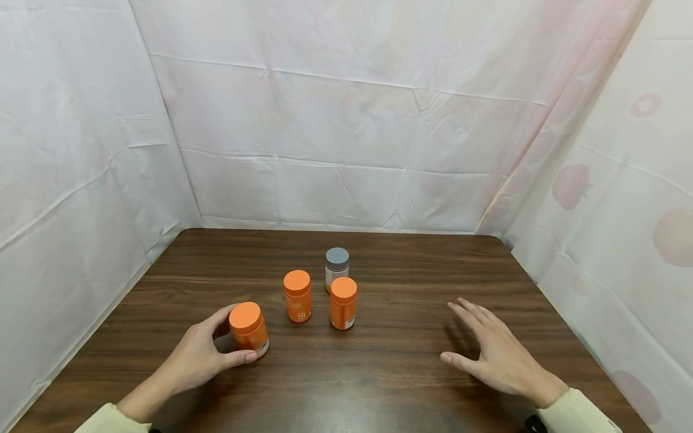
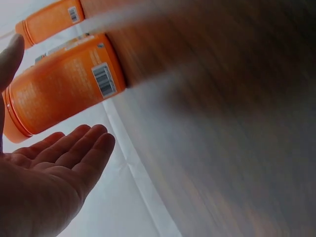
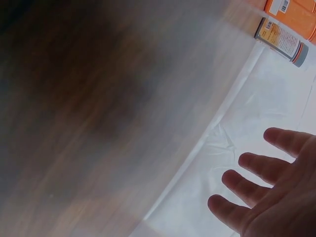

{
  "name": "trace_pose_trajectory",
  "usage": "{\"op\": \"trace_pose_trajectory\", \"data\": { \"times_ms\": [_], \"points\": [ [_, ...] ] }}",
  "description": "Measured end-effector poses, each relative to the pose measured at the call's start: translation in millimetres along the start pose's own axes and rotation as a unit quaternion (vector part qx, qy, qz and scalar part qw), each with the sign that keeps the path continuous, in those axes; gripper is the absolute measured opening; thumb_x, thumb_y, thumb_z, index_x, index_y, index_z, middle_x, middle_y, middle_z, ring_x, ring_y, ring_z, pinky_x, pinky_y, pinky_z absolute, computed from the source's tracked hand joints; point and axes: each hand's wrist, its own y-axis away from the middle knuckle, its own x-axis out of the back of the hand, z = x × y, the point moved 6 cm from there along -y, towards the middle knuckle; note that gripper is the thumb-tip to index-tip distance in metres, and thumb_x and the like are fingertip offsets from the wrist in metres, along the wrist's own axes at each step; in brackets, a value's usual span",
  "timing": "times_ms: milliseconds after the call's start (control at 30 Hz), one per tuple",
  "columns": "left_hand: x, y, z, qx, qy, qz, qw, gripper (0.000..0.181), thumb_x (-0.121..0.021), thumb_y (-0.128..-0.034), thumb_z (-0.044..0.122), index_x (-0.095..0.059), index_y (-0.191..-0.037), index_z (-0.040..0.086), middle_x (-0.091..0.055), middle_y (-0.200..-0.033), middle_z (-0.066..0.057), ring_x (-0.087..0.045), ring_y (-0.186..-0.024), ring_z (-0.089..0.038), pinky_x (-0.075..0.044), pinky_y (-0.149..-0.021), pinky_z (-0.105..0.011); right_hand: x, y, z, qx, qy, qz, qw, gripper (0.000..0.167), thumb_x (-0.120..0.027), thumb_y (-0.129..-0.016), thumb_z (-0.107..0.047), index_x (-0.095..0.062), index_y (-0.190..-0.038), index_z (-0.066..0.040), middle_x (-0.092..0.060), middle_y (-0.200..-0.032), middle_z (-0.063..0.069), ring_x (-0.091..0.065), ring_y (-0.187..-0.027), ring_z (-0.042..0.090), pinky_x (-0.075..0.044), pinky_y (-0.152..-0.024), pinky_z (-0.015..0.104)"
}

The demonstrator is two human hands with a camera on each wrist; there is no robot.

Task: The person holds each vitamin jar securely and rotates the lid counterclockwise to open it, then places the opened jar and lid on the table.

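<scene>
My left hand is spread around the nearest orange bottle, with thumb and fingers on either side of it. In the left wrist view a gap shows between the fingers and that bottle, whose barcode label faces the camera. Two more orange bottles, one on the left and one on the right, stand upright further in. Behind the right one is a grey-capped bottle, partly hidden. Over the table's right side, my right hand holds nothing, its fingers extended and thumb apart.
All the bottles stand on a dark wood-grain table. Pale sheets hang behind it and along both sides, the right one printed with faint red shapes. Table surface lies between the right hand and the bottles.
</scene>
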Motion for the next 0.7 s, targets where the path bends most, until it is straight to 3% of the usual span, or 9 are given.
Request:
{"op": "trace_pose_trajectory", "data": {
  "times_ms": [267, 500, 700],
  "points": [
    [-5.3, -1.9, 0.1, 0.042, 0.043, -0.01, 0.9982, 0.082, -0.091, -0.0737, 0.046, -0.056, -0.142, 0.017, -0.067, -0.128, 0.001, -0.067, -0.111, -0.02, -0.054, -0.093, -0.044, -1, 0.7, -7, 0.007, -0.013, 0.003, 0.9999, 0.089, -0.077, -0.085, -0.058, -0.037, -0.159, -0.026, -0.035, -0.162, 0.011, -0.034, -0.144, 0.046, -0.03, -0.104, 0.072],
    [-8.1, -3.2, 0.2, 0.075, 0.058, -0.01, 0.9955, 0.076, -0.092, -0.0739, 0.04, -0.059, -0.138, 0.014, -0.07, -0.121, 0.0, -0.067, -0.11, -0.02, -0.054, -0.092, -0.038, -2, 1.9, -15, 0.016, -0.03, 0.004, 0.9994, 0.089, -0.078, -0.086, -0.053, -0.035, -0.159, -0.027, -0.036, -0.162, 0.009, -0.037, -0.144, 0.042, -0.036, -0.1, 0.071],
    [-9.7, -3.2, -0.8, 0.082, 0.081, -0.016, 0.9932, 0.072, -0.092, -0.0758, 0.034, -0.06, -0.136, 0.009, -0.07, -0.121, -0.004, -0.068, -0.11, -0.022, -0.054, -0.091, -0.037, -5, 3.2, -23, 0.026, -0.05, 0.007, 0.9984, 0.088, -0.078, -0.087, -0.051, -0.035, -0.159, -0.028, -0.036, -0.162, 0.006, -0.038, -0.143, 0.035, -0.04, -0.1, 0.068]
  ]
}}
